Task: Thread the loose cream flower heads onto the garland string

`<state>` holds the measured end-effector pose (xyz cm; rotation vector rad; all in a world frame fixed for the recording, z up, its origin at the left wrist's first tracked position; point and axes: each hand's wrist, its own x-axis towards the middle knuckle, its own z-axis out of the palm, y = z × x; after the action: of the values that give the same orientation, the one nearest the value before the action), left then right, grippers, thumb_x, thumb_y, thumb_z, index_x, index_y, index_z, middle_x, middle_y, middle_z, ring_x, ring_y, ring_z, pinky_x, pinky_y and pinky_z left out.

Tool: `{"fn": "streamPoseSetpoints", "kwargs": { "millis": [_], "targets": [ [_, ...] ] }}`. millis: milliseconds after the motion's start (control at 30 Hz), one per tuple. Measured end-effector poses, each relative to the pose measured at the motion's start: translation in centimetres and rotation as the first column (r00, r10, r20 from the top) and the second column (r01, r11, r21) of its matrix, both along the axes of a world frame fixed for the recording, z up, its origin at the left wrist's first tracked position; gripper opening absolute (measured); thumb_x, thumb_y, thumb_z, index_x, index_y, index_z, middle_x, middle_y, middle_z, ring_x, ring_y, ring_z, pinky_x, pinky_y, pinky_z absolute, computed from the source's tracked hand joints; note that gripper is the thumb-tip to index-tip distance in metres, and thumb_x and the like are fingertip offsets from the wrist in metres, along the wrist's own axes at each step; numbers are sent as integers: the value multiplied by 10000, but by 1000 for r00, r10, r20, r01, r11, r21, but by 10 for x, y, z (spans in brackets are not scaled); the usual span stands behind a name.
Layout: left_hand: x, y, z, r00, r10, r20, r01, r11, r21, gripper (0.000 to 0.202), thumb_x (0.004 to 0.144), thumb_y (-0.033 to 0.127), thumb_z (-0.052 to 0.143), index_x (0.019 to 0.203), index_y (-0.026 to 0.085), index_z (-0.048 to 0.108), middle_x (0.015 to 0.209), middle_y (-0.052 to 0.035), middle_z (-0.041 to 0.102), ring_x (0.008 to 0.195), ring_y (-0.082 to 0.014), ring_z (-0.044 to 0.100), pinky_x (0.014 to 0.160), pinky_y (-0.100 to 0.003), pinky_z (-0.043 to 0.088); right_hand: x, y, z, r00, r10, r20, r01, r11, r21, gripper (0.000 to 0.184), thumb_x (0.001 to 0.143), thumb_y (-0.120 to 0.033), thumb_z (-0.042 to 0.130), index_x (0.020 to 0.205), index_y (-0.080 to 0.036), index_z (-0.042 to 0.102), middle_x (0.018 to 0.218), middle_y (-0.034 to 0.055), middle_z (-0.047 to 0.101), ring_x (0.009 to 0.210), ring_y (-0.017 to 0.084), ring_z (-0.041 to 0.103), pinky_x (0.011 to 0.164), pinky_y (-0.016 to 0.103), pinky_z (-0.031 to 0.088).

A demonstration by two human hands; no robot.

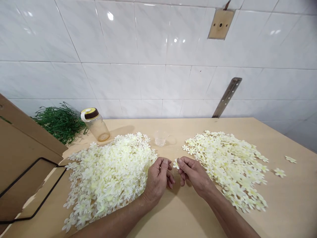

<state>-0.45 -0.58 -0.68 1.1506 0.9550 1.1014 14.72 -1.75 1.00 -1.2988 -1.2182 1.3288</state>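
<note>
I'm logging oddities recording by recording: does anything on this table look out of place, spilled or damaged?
Yes, slightly: a couple of pale flowers lie apart, to the right of the right-hand pile. They look stray because most others are heaped together. I see no liquid spilled and no plain damage.

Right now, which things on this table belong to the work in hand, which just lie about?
Work:
flower held by right hand
probably left flower heap
right flower heap, likewise

Apparently lying about:
lidded bottle
green stems
clear container
</note>
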Motion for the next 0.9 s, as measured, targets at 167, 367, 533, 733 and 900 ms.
{"fn": "streamPoseSetpoints", "kwargs": {
  "millis": [167, 367, 533, 733, 900],
  "targets": [
    [0, -2, 2, 999, -49, -7, 49, 999, -5, 353, 901, 536, 477, 875, 188, 535, 609, 20, 575, 397, -122, 560, 332, -206, 429, -4, 0, -4, 999, -16, 49, 18, 999, -45, 477, 883, -608, 498, 651, -192, 516, 451, -59, 467, 360, 109, 508, 372, 214, 312],
    [1, 0, 6, 996, -95, 1, 95, 995, 9, 328, 898, 520, 501, 901, 192, 510, 547, 15, 613, 396, -144, 582, 337, -205, 435, -7, -3, 2, 995, 93, 29, -94, 995, 41, 447, 914, -553, 501, 674, -179, 541, 522, -16, 574, 458, 118, 563, 423, 213, 346],
    [0, 2, 6, 998, -65, 7, 65, 998, 13, 334, 894, 513, 515, 867, 181, 527, 515, 17, 607, 391, -139, 578, 350, -207, 451, -7, -3, 7, 989, 136, -52, -132, 988, 80, 400, 898, -513, 559, 695, -169, 563, 576, -8, 597, 523, 118, 587, 496, 219, 413],
    [-2, 3, 0, 994, 33, -108, -26, 997, 69, 344, 868, 508, 559, 813, 169, 573, 446, 31, 557, 336, -108, 507, 342, -187, 415, -5, -1, 3, 998, 67, 6, -67, 997, 38, 342, 833, -525, 638, 830, -185, 601, 611, -18, 608, 503, 129, 596, 443, 215, 375],
    [-3, 4, 0, 987, 8, -163, 0, 999, 51, 345, 861, 515, 563, 788, 177, 557, 435, 30, 553, 317, -108, 489, 326, -185, 388, -2, -1, 5, 991, 70, 116, -72, 997, 8, 382, 846, -559, 592, 905, -187, 658, 629, -14, 603, 503, 136, 607, 463, 234, 423]
  ]
}}
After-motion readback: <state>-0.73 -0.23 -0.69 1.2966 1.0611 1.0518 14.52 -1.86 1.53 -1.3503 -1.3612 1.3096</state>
